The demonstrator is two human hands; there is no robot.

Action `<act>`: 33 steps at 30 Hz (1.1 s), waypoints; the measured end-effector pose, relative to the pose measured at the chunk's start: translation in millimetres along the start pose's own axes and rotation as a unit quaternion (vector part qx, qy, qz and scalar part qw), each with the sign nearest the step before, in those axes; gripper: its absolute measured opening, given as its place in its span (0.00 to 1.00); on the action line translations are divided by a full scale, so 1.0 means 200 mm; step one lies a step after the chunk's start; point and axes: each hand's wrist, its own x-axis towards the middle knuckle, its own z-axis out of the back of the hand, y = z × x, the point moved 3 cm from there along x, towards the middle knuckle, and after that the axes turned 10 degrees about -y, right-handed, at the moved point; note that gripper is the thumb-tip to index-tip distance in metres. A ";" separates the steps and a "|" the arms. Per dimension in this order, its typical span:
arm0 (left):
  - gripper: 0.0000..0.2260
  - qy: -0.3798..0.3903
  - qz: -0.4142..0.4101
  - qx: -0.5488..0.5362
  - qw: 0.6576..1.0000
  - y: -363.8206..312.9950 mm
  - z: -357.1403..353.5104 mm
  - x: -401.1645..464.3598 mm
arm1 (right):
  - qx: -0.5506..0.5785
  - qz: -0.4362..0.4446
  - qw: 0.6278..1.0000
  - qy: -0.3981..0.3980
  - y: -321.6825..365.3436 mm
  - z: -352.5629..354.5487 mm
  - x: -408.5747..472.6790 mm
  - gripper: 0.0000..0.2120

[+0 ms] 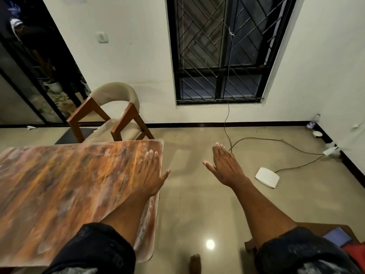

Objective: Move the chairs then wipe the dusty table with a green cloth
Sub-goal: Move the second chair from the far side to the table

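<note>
Here the dusty counter [65,186] fills the left side, its left part cut off by the frame, and one chair [110,115] stands at its far end. The left hand [150,173] is flat over the counter's right edge, fingers straight. The right hand [223,165] hangs open above the floor [197,194], holding nothing.

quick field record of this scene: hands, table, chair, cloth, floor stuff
left hand: open, fingers straight, over the table's right edge
right hand: open, over the floor, holds nothing
dusty orange-brown streaked table: white dust visible
beige-cushioned wooden chair: beyond the table's far end
green cloth: not visible
flat white box: on the floor, cabled
</note>
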 end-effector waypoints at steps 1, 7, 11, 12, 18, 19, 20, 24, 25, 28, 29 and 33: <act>0.51 0.008 -0.001 0.002 1.000 0.01 -0.03 0.06 | 0.000 0.003 1.000 0.003 -0.02 -0.01 0.06 0.39; 0.52 0.016 0.022 0.003 1.000 -0.05 -0.14 0.52 | -0.010 0.006 1.000 0.022 -0.18 -0.04 0.50 0.40; 0.42 0.027 0.040 0.020 0.999 -0.14 -0.15 0.79 | -0.025 0.021 0.999 0.024 -0.29 -0.03 0.76 0.39; 0.40 0.028 0.042 0.021 0.999 -0.16 -0.16 0.86 | -0.027 0.023 0.999 0.023 -0.32 -0.03 0.82 0.39; 0.39 0.026 0.061 0.013 0.998 -0.18 -0.23 1.27 | -0.016 0.054 0.998 0.017 -0.44 -0.08 1.27 0.39; 0.39 0.025 0.071 0.017 0.997 -0.17 -0.23 1.34 | -0.015 0.062 0.998 0.015 -0.45 -0.09 1.37 0.41; 0.39 0.023 0.079 0.018 0.996 -0.16 -0.24 1.41 | -0.015 0.069 0.997 0.015 -0.47 -0.10 1.46 0.44; 0.39 0.015 0.115 0.018 0.993 -0.14 -0.30 1.72 | -0.007 0.096 0.995 0.017 -0.58 -0.17 1.85 0.48; 0.39 0.018 0.121 0.019 0.992 -0.14 -0.31 1.78 | -0.004 0.102 0.995 0.022 -0.60 -0.18 1.93 0.46; 0.40 0.028 0.151 0.018 0.988 -0.14 -0.33 1.97 | -0.013 0.129 0.990 0.049 -0.64 -0.22 2.14 0.40; 0.40 0.024 0.164 0.018 0.986 -0.15 -0.34 2.03 | -0.022 0.148 0.987 0.052 -0.64 -0.24 2.22 0.39; 0.40 0.005 0.192 0.030 0.981 -0.05 -0.41 2.16 | 0.008 0.192 0.979 0.061 -0.59 -0.32 2.49 0.38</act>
